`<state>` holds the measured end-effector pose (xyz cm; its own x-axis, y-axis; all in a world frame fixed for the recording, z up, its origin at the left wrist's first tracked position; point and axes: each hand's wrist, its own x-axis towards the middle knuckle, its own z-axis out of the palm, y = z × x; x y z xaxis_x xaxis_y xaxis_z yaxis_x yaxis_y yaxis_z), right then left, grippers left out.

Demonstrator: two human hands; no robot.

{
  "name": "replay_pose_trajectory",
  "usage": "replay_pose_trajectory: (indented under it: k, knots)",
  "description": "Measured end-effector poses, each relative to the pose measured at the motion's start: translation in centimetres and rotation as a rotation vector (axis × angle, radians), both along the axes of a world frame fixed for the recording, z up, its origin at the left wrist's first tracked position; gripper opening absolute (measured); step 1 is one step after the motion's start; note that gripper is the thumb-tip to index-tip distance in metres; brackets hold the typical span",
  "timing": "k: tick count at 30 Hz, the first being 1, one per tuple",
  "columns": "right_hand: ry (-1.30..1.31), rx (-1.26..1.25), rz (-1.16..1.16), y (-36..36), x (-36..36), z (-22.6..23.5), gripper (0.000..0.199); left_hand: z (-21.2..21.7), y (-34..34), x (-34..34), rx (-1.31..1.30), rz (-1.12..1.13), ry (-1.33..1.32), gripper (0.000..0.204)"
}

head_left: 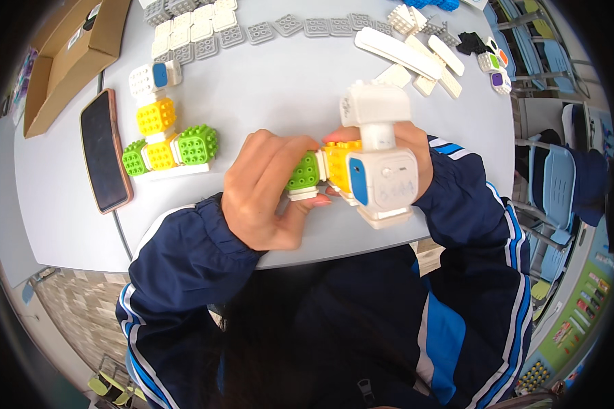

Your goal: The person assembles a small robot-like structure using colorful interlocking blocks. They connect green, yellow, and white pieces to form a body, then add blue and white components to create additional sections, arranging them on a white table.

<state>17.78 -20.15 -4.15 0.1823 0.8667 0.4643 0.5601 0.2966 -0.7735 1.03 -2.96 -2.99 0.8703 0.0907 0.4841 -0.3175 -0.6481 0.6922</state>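
Both of my hands hold one block assembly just above the table's near edge. My left hand [262,187] grips its green studded cube [304,171] from the left, thumb under a white plate. My right hand [416,153] is mostly hidden behind the assembly and holds its right part: a yellow cube [340,163], a white cube with a blue side [382,180] and a white block on a short post [375,105] sticking up.
A second assembly of white, yellow and green cubes [160,133] lies at the left beside a dark phone [104,150]. Grey and white flat tiles [205,31] and long white bars [402,51] lie at the far edge. A cardboard box [68,54] sits far left. Chairs [559,177] stand at the right.
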Motion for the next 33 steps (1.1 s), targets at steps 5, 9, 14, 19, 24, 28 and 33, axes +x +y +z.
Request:
replay_pose_trajectory:
  k: [5,9,14,19,24,28,33]
  knots:
    - [-0.132,0.057,0.025,0.3,0.4,0.2,0.046,-0.2,0.3,0.0,0.01,-0.028,-0.024,0.052]
    - [-0.159,0.011,0.012,0.5,0.9,0.4,0.051,-0.1,0.8,0.4,-0.002,-0.038,-0.002,0.052]
    - [-0.339,-0.199,0.119,0.0,2.2,2.7,0.071,0.1,0.9,-0.1,-0.15,-0.046,0.108,0.05]
    - [-0.332,-0.365,0.156,-0.2,7.1,8.0,0.067,0.3,0.8,-0.8,-0.375,-0.065,0.147,0.052]
    - [-0.246,-0.418,0.095,8.2,8.2,9.7,0.036,0.3,0.8,-1.4,-0.701,-0.214,0.137,0.051]
    - [-0.803,-0.044,0.093,16.1,10.1,3.1,0.034,0.1,0.5,-0.8,-0.916,-0.334,0.147,0.05]
    - [-0.895,-0.111,0.065,19.0,9.5,2.1,0.034,0.4,0.5,-0.9,-1.224,-0.441,0.278,0.047]
